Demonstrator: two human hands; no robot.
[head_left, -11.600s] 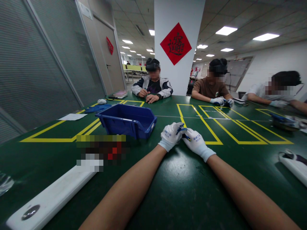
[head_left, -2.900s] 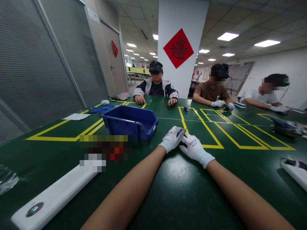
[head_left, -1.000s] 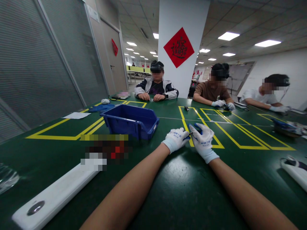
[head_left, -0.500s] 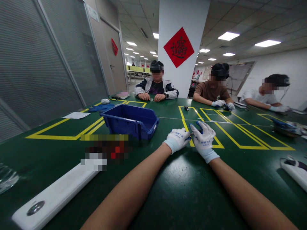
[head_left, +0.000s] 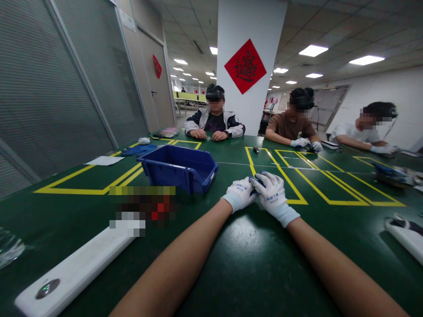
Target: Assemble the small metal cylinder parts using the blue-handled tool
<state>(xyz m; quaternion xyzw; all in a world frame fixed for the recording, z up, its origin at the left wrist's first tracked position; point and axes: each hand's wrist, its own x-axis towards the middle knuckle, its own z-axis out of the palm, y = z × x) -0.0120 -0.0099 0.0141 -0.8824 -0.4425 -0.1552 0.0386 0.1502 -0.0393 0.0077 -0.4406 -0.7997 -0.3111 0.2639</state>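
Both my hands wear white work gloves with blue palms and meet over the green table (head_left: 264,273). My left hand (head_left: 240,194) has its fingers curled, with its fingertips against those of the other hand. My right hand (head_left: 272,193) bends its fingers over the same spot. Whatever they pinch between them is hidden by the gloves. Beyond them, a small dark part (head_left: 256,150) lies inside a yellow taped outline (head_left: 299,196). A blue plastic bin (head_left: 168,171) stands left of my hands.
A white bar-shaped object (head_left: 82,259) lies at the left, its far end pixelated. White paper (head_left: 105,160) and a blue cloth-like item (head_left: 137,150) are farther back. Co-workers sit across the table and to the right. Another white object (head_left: 405,237) lies at the right edge.
My right hand has moved left and closed in against my left hand. A small dark thing that showed between the fingertips is now covered.
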